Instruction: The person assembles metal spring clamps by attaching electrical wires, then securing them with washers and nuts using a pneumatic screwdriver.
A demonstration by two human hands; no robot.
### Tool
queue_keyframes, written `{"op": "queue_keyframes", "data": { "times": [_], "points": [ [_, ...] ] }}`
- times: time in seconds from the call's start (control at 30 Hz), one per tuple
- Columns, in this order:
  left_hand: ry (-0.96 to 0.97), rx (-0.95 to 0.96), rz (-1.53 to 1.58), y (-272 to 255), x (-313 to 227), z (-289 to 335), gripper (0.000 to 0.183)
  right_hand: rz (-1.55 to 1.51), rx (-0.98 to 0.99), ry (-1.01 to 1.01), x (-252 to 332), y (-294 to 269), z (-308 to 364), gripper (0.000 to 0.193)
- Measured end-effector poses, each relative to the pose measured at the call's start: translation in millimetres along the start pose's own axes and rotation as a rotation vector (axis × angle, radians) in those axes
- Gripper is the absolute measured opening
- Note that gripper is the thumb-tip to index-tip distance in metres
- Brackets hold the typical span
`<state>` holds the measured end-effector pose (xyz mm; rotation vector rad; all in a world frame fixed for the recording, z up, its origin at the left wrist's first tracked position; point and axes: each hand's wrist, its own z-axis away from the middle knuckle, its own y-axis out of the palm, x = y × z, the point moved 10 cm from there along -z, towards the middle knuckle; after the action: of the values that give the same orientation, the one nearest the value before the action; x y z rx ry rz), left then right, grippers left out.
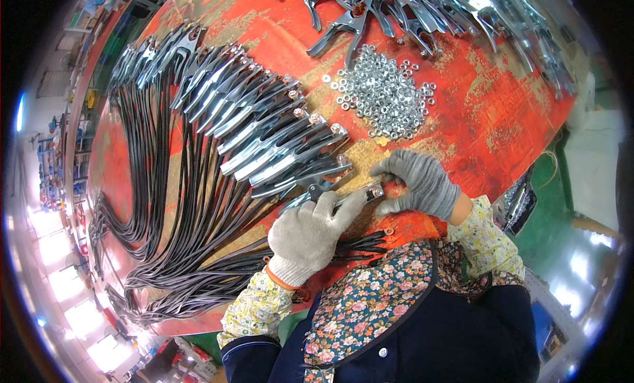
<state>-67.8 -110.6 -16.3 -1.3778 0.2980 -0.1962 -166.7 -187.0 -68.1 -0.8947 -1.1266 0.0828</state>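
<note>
Grey-gloved, your left hand [305, 239] grips a silver metal clamp [374, 192]; your right hand [422, 185], thumb parted from fingers, flanks its end.

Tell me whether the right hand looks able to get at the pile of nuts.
Probably yes. The pile of nuts lies on the red tabletop just beyond the right hand, with seemingly nothing blocking the way, though it seems busy beside the clamp the left hand holds.

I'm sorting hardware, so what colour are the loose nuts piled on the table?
The nuts are silver, best seen in the head view.
</note>
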Motion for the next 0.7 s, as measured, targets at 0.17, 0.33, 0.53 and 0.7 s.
{"op": "queue_keyframes", "data": {
  "times": [0.17, 0.33, 0.53, 0.7],
  "points": [
    [-0.003, -0.008, 0.014, -3, 0, 2, 0.049, -0.138, -0.008, -0.119, -5, -4, 27, 0.043],
    [-0.015, 0.013, -0.002, 1, 0, 0, 0.048, -0.153, -0.156, -0.108, 16, -11, 25, 0.031],
    [-0.035, -0.013, -0.030, 0, 1, -1, 0.047, -0.074, 0.135, -0.214, 10, 22, 68, 0.025],
    [-0.034, 0.020, -0.031, 0, 0, -4, 0.045, 0.148, 0.168, -0.180, 0, 31, 86, 0.022]
  ]
}}
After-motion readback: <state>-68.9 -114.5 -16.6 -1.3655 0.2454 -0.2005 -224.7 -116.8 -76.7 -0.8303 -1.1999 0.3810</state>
